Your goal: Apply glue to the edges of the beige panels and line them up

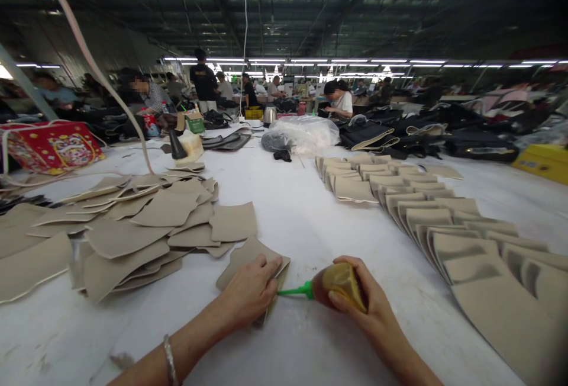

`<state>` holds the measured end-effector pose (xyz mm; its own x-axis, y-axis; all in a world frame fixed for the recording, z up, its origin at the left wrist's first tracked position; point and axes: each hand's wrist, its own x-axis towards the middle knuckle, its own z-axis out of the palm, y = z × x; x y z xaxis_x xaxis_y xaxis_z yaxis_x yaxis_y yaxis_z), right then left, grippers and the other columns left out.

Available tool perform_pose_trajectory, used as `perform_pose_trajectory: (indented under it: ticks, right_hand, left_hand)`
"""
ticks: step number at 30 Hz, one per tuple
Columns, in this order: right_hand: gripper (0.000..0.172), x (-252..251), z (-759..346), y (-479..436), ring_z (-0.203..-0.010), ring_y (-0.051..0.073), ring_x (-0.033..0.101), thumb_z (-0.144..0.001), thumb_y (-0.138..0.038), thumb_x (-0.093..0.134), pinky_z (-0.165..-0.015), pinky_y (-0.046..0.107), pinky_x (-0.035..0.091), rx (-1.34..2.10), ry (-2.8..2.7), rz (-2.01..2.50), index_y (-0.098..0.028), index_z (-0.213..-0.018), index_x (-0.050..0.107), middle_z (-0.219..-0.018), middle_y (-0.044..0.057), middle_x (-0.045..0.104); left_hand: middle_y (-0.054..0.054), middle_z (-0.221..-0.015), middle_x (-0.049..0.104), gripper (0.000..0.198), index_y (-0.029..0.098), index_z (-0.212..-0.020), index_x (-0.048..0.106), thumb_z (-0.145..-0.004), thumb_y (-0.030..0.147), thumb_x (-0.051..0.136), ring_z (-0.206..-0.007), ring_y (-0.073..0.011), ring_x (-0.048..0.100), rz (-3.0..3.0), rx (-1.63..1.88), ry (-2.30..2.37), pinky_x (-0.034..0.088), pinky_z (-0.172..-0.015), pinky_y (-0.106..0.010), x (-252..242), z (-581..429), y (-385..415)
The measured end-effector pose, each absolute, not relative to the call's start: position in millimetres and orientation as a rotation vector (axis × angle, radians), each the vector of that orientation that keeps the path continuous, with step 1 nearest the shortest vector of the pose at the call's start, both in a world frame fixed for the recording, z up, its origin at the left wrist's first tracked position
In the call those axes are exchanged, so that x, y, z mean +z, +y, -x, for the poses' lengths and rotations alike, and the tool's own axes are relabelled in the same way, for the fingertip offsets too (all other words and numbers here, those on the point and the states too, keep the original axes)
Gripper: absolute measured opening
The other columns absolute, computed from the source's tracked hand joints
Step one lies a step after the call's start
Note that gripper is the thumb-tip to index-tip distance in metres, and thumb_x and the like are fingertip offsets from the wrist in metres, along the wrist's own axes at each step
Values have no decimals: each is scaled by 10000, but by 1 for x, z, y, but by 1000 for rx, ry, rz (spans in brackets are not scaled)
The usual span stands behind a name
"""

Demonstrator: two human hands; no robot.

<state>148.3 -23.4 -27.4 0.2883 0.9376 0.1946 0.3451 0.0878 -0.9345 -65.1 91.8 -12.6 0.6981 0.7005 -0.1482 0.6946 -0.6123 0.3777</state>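
Note:
My right hand (368,303) is closed around a squeeze bottle (335,285) of amber liquid, tipped on its side. Its long green nozzle (293,291) points left and reaches the edge of a taupe sheet piece (242,259), which looks like leather. With fingers bent over that piece, my left hand (251,291) grips it against the table, and part of the piece is hidden beneath the hand. A loose heap of similar flat pieces (128,238) lies to the left. On the right, folded pieces (426,217) stand overlapped in long rows.
The white table (284,190) spreads ahead. At its far side are clear plastic bags (306,134), a metal kettle (269,115) and dark bags (368,131). A red patterned box (55,146) stands left, a yellow box (544,163) right. A pale hose (102,72) hangs at left. Several people work beyond.

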Motion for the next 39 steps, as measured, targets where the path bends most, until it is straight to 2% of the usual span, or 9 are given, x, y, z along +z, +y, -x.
perform_pose_trajectory:
  ticks: [9, 14, 19, 22, 26, 30, 33, 36, 39]
  right_hand:
    - [447, -29, -154, -13, -775, 207, 554, -795, -434, 651, -710, 315, 435, 507, -1191, 1549, -245, -1131, 425, -885, -2, 561]
    - [413, -29, -149, -20, -763, 208, 569, -807, -442, 623, -698, 317, 440, 625, -1221, 1528, -236, -1111, 434, -862, -8, 581]
    - [446, -27, -150, -15, -780, 223, 577, -764, -458, 654, -717, 333, 447, 508, -1073, 1556, -228, -1093, 461, -845, -5, 596]
    - [419, -27, -146, -16, -756, 216, 577, -759, -443, 668, -703, 331, 444, 580, -1101, 1516, -225, -1067, 485, -825, -7, 599]
    - [296, -29, -145, -20, -735, 220, 595, -759, -427, 667, -663, 333, 471, 942, -957, 1283, -193, -918, 583, -768, 7, 626]
    - [259, -35, -162, -21, -822, 247, 668, -734, -337, 714, -681, 355, 555, 1226, -329, 987, -160, -919, 678, -916, 75, 713]
    - [212, -36, -178, -22, -793, 230, 692, -705, -231, 732, -683, 343, 580, 1235, 3, 764, -177, -908, 709, -919, 72, 737]
    - [195, -35, -188, -24, -804, 226, 696, -703, -223, 718, -710, 341, 585, 1217, 168, 566, -196, -896, 720, -915, 66, 742]
    - [225, -39, -195, -28, -857, 215, 688, -711, -267, 725, -748, 302, 574, 1282, 187, 417, -179, -918, 727, -960, 83, 731]
  left_hand:
    - [-53, -1006, 559, 463, 296, -1337, 437, -901, 273, 281, -878, -203, 594, -2490, 31, 1057, 422, -790, -308, -11, 65, 93]
    - [-47, -982, 559, 461, 311, -1330, 444, -899, 270, 286, -852, -198, 598, -2486, 37, 1069, 423, -780, -310, -12, 65, 93]
    - [-47, -1014, 558, 459, 316, -1335, 435, -899, 275, 295, -883, -194, 593, -2473, 22, 1081, 422, -792, -301, -12, 65, 93]
    - [-50, -1008, 566, 455, 312, -1328, 447, -902, 288, 291, -872, -193, 597, -2464, 7, 1088, 426, -800, -304, -10, 64, 92]
    - [-60, -1035, 585, 472, 292, -1339, 452, -886, 285, 323, -911, -211, 599, -2425, 38, 1079, 428, -839, -328, -7, 66, 95]
    - [-57, -1085, 610, 411, 233, -1221, 572, -883, 294, 346, -1006, -199, 572, -2335, 177, 1027, 407, -910, -301, -7, 77, 100]
    - [-86, -1112, 589, 396, 182, -1175, 578, -885, 309, 340, -988, -206, 572, -2322, 346, 1359, 414, -893, -321, -13, 91, 105]
    - [-129, -1161, 558, 421, 139, -1209, 515, -856, 326, 383, -1003, -248, 566, -2304, 325, 1709, 419, -867, -372, -21, 106, 115]
    - [-71, -922, 636, 322, 166, -1041, 573, -766, 312, 491, -857, -245, 600, -2180, 212, 1679, 445, -777, -358, -26, 113, 127]
